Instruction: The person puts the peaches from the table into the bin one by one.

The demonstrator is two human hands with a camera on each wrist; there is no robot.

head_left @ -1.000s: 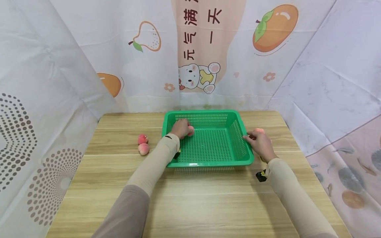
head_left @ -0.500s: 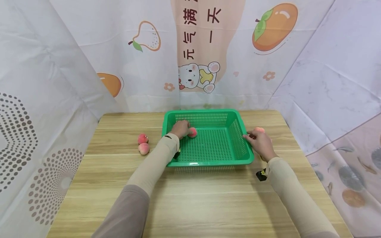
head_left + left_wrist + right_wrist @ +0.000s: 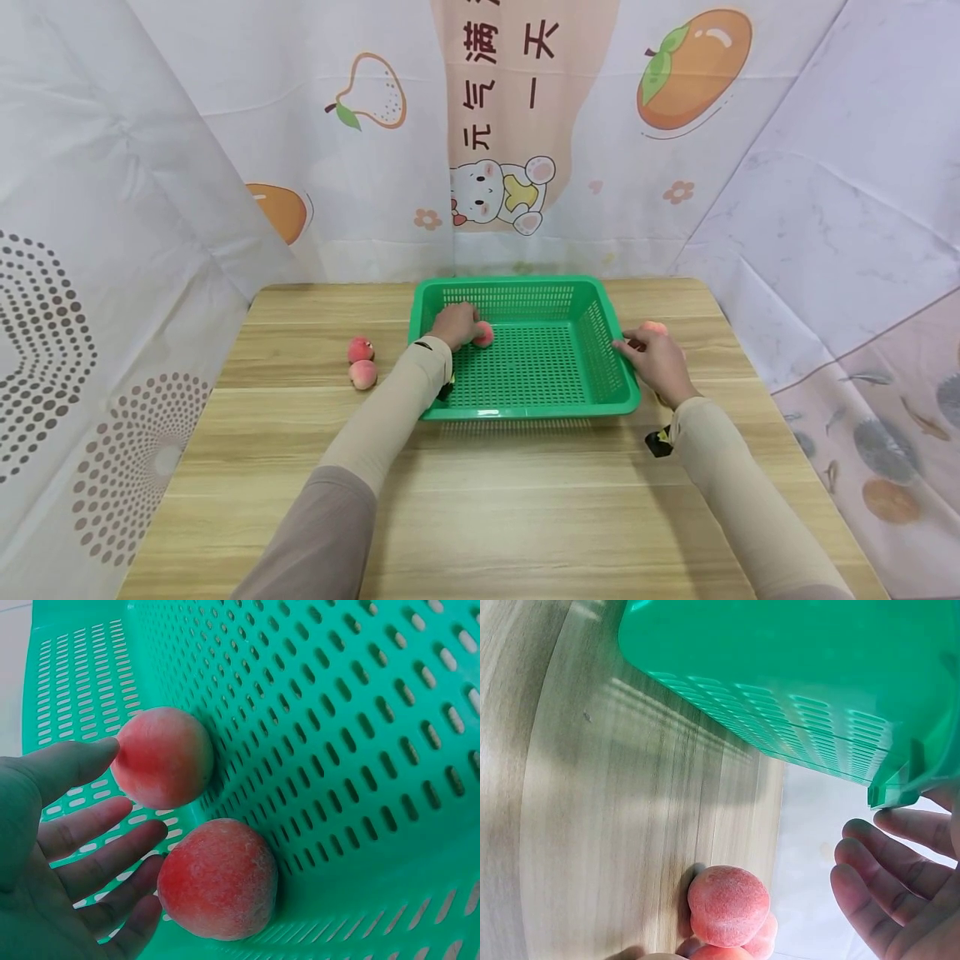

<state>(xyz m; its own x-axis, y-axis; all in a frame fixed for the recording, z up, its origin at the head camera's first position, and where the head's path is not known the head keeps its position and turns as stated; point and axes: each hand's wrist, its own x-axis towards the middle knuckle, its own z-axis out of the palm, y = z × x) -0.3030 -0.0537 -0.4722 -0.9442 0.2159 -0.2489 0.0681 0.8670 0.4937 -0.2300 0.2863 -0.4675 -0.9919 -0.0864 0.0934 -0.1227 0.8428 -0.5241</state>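
Note:
A green slotted basket (image 3: 525, 412) sits mid-table. My left hand (image 3: 454, 323) is inside its far left corner, open, next to a pink peach (image 3: 484, 334). The left wrist view shows two peaches (image 3: 161, 766) (image 3: 219, 879) lying against the basket wall (image 3: 360, 712), with my straight fingers (image 3: 97, 862) just beside them and not wrapped round either. My right hand (image 3: 651, 360) rests at the basket's right rim, fingers relaxed. In the right wrist view its fingers (image 3: 889, 874) hang by the rim corner (image 3: 889, 796).
Two peaches (image 3: 360, 350) (image 3: 363, 375) lie on the wooden table (image 3: 480, 500) left of the basket. More peaches (image 3: 727, 904) sit on the table right of it, beyond my right hand (image 3: 654, 328). Printed cloth walls enclose three sides.
My left hand has eased off the peach in the basket, which now shows more fully beside the fingers. My right hand and the basket have stayed put.

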